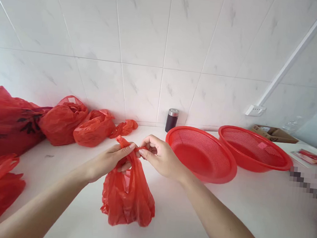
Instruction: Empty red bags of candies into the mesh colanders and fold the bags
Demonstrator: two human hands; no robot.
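A red plastic bag (132, 202) stands on the white table in front of me, its top gathered upward. My left hand (114, 157) is closed around the gathered neck, thumb on top, with a loose end of the bag sticking up beside the thumb. On the other side, my right hand (159, 154) pinches a twisted handle end of the same bag between thumb and fingers. Both hands are close together above the bag. What the bag contains is hidden by the red plastic.
Several filled red bags (94, 129) line the left side and back. A dark cup with a silver lid (172, 120) stands near the tiled wall. To the right are two red mesh baskets (228, 167), (268, 167) and a cardboard box (274, 134). A wall socket (255, 110) sits above.
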